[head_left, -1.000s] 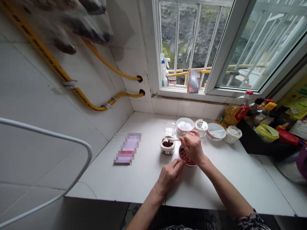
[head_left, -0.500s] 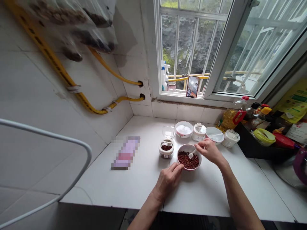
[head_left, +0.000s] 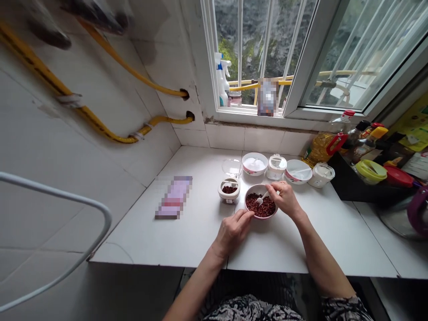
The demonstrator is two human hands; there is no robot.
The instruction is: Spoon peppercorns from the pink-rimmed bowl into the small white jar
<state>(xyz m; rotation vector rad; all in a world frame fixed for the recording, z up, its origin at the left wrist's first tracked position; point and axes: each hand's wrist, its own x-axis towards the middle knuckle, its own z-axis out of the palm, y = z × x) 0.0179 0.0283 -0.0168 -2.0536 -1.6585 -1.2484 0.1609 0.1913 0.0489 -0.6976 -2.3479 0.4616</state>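
Note:
A bowl (head_left: pixel 246 206) of small dark red-brown grains stands near the middle of the white counter. My right hand (head_left: pixel 284 198) is closed on the handle of a small white spoon (head_left: pixel 262 197), whose tip rests in the grains. At the bowl's lower left rim, my left hand (head_left: pixel 234 227) pinches the edge between thumb and fingers. Just left of the bowl is a small container (head_left: pixel 228 191) with its clear lid (head_left: pixel 231 167) raised; it holds the same kind of grains.
Behind stand a bowl of white powder (head_left: pixel 255 164), a lidded jar (head_left: pixel 276 167), another bowl (head_left: pixel 298 172) and a second jar (head_left: pixel 321 174). Bottles (head_left: pixel 324 147) and a dark rack (head_left: pixel 347 187) are at right. A blurred purple item (head_left: pixel 175 196) lies left.
The view has tilted downward, so the counter sits higher and patterned clothing shows below. The spoon tip has shifted slightly left within the bowl. My left hand keeps its hold on the rim.

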